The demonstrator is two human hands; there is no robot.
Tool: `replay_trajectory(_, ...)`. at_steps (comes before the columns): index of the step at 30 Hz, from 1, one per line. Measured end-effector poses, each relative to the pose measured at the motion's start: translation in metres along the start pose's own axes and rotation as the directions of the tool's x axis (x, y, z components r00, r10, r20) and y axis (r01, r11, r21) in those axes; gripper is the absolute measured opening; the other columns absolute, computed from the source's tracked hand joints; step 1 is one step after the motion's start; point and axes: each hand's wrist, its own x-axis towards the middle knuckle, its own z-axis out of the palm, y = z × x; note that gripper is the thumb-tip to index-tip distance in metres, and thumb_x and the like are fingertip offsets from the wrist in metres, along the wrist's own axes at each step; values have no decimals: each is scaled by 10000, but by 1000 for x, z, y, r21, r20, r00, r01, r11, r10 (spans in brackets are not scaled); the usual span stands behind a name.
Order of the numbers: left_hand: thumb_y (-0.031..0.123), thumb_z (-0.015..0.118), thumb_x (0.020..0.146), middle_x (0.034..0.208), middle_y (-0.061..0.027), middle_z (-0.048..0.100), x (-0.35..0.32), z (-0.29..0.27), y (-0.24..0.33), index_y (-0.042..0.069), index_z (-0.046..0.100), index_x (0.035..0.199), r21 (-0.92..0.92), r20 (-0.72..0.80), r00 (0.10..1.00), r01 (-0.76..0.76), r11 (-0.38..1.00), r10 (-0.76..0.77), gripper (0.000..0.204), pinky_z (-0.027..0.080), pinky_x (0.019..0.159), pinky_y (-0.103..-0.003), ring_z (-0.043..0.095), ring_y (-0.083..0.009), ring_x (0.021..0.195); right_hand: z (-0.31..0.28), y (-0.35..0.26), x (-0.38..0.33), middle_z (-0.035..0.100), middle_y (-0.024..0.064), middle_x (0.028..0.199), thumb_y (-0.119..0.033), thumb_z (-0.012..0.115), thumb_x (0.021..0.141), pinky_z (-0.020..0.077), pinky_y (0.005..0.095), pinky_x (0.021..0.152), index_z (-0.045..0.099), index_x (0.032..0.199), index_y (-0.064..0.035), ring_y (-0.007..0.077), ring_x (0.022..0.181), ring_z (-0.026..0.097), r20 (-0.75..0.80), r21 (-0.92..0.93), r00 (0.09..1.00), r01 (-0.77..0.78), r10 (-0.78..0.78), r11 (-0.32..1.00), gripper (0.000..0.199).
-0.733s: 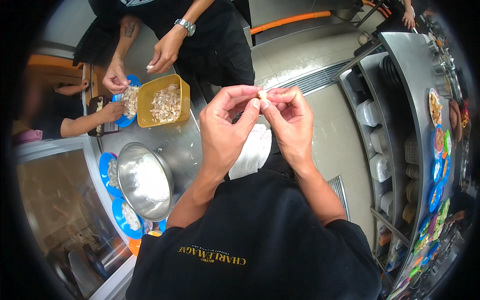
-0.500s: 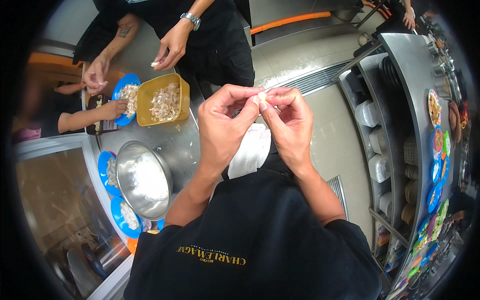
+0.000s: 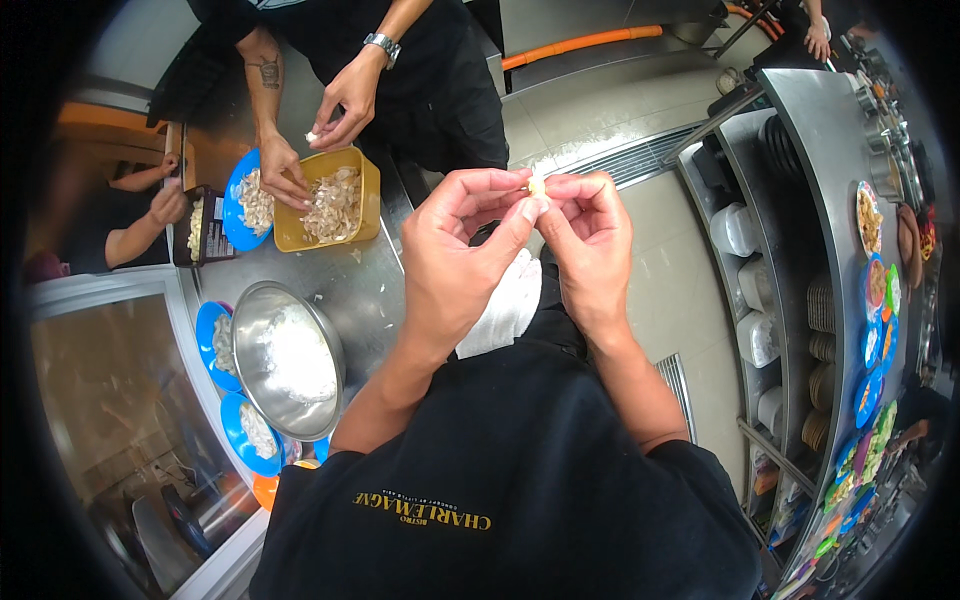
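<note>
In front of my chest, both hands meet fingertip to fingertip around a small pale clove (image 3: 537,186), which looks like garlic. My left hand (image 3: 455,255) pinches it between thumb and fingers. From the other side, the thumb and fingers of my right hand (image 3: 592,250) close on the same clove. To the left, a yellow tub (image 3: 368,195) on the steel counter holds papery beige skins and bits. Beside it lies a blue plate (image 3: 234,217) of similar pale pieces. A white cloth (image 3: 508,305) hangs below my hands, partly hidden by them.
A steel bowl (image 3: 333,350) with white contents and more blue plates (image 3: 240,440) stand at left. Across the counter one co-worker's hand (image 3: 283,172) is at the tub; another person's hand (image 3: 168,203) is farther left. Steel shelves (image 3: 790,250) with dishes stand at right.
My hands and the clove have shifted slightly right. One co-worker's hand has moved from above the plate to the tub. The other person's hand has pulled back from the plate.
</note>
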Motion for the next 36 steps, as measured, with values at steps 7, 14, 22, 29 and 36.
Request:
replay_trajectory(7, 26, 726, 958, 1014, -108, 758, 2, 2, 1, -51, 702, 1091, 12, -5, 996, 86, 996, -86, 155, 588, 848, -274, 723, -128, 937, 6, -2, -2, 634, 74, 1063, 63, 671, 968, 580, 239, 846, 575, 1231, 29, 102, 965, 644, -8, -192, 988, 148, -152, 970, 281)
replay_trajectory(14, 18, 708, 954, 917, -83, 746, 7, -1, -5, -51, 685, 1002, 155, -37, 999, 38, 987, -33, 87, 581, 790, -259, 712, -106, 849, 6, -4, -3, 646, 75, 1054, 61, 667, 969, 584, 252, 858, 569, 1249, 35, 106, 964, 654, 27, -142, 996, 91, -88, 986, 298)
replay_trajectory(22, 26, 721, 943, 934, -99, 762, 5, -1, 3, -50, 699, 1044, 239, 13, 999, -40, 970, 38, 128, 584, 772, -271, 720, -114, 842, 3, 0, 0, 645, 80, 1058, 54, 680, 963, 587, 255, 845, 583, 1217, 38, 119, 970, 666, -3, -168, 993, 112, -114, 979, 272)
replay_trajectory(29, 41, 729, 931, 863, -84, 753, 9, -6, 1, -44, 691, 991, 246, 16, 1000, -28, 969, 25, 110, 575, 729, -270, 705, -108, 775, 3, 8, -2, 646, 73, 1054, 61, 705, 939, 589, 251, 792, 615, 1157, 27, 114, 934, 678, 25, -355, 969, 240, -248, 903, 238)
replay_trajectory(36, 29, 684, 952, 841, -70, 730, 12, -7, 1, -30, 642, 957, 252, 13, 1000, 10, 968, -14, 72, 563, 683, -261, 686, -102, 731, 5, -4, -1, 669, 80, 1058, -13, 670, 991, 601, 279, 825, 605, 1179, 20, 124, 918, 688, 19, 68, 997, -80, 79, 994, 202)
